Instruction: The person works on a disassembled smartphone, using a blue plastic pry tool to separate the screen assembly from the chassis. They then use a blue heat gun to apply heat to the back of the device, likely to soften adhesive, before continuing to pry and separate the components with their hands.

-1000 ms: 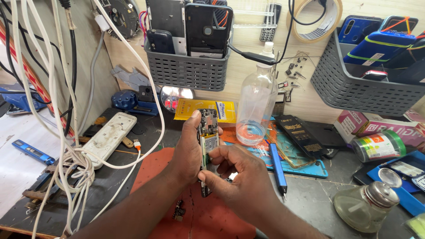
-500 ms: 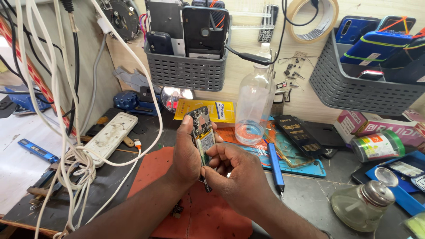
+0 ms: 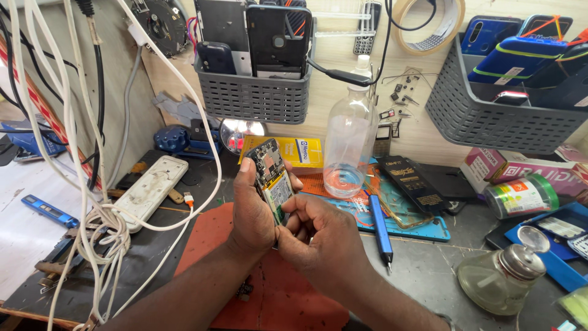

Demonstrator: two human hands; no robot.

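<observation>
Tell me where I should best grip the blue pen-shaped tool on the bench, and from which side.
Probably grip the blue pen-shaped tool around its mid-shaft, coming from above. It lies flat, tip toward the viewer, partly over a blue mat, with the right hand close on one side.

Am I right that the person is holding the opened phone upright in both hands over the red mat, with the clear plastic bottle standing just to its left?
Not quite: in the head view the clear plastic bottle stands right of the opened phone, not left. The left hand and right hand do hold it upright over the red mat.
</observation>
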